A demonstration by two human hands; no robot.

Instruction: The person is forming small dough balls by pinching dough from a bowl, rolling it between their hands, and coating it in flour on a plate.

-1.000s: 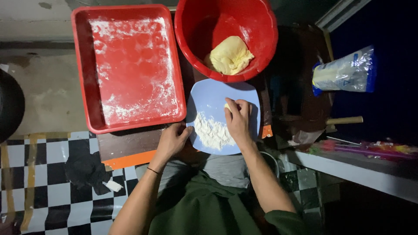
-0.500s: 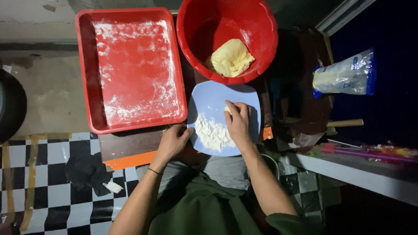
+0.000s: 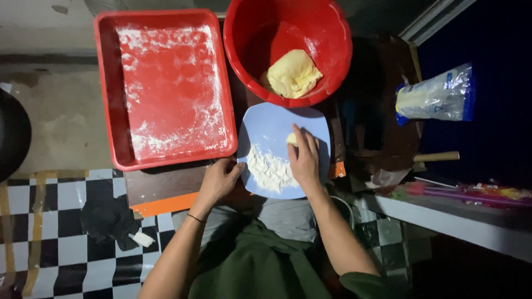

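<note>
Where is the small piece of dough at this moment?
In the head view, the small dough piece lies on the blue plate, under the right hand fingertips, just below the red bowl.

A floured red tray (image 3: 166,88) sits at the tabletop's left, a red basin (image 3: 332,33) of dough (image 3: 293,73) at its far edge, a clear bag (image 3: 438,95) to the right.

Dough piece pressed into flour on the pale blue plate

A pale blue plate (image 3: 277,124) with rounded corners lies flat just below the red bowl, beside the red tray, and a loose heap of white flour (image 3: 269,170) is spread across its lower half. There's a small pale yellow piece of dough (image 3: 292,138) sitting on the plate at the flour's upper right edge, mostly covered by fingers, only its top showing.
</note>
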